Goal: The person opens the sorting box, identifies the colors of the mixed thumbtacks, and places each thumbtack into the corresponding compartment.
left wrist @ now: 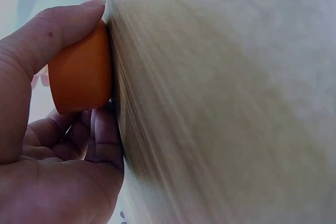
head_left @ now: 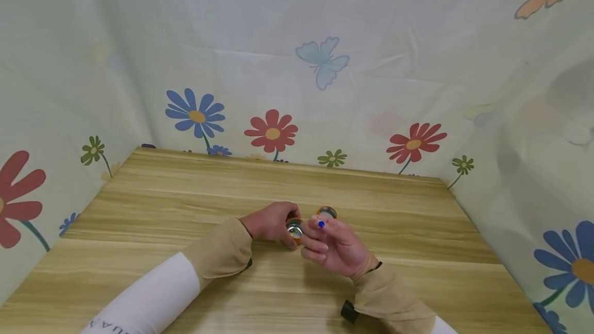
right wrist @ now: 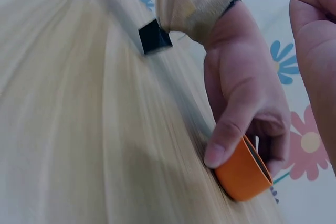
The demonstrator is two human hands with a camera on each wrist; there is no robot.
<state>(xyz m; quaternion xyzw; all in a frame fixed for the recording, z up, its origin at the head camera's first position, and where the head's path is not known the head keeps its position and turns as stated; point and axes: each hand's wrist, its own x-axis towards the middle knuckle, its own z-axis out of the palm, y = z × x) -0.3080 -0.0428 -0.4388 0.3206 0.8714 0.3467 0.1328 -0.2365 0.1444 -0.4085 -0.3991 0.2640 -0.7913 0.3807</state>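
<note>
My left hand (head_left: 274, 222) grips a small round orange container (head_left: 297, 241) that stands on the wooden table. Its open top shows a shiny, silvery inside in the head view. The left wrist view has the thumb on one side of the plain orange wall (left wrist: 81, 74) and the fingers on the other. Just right of the container my right hand (head_left: 339, 249) is raised, pinching a small bright blue piece (head_left: 321, 224) at its fingertips; its full shape is hidden. Behind that hand lies a second round orange-rimmed piece (head_left: 327, 211), partly covered by the fingers.
The wood-grain table (head_left: 185, 184) reaches back to a pale cloth (head_left: 260, 30) printed with flowers and butterflies, which also hangs at both sides. A dark block (head_left: 349, 312) sits at my right wrist. A small dark thing (head_left: 148, 146) shows at the table's back left corner.
</note>
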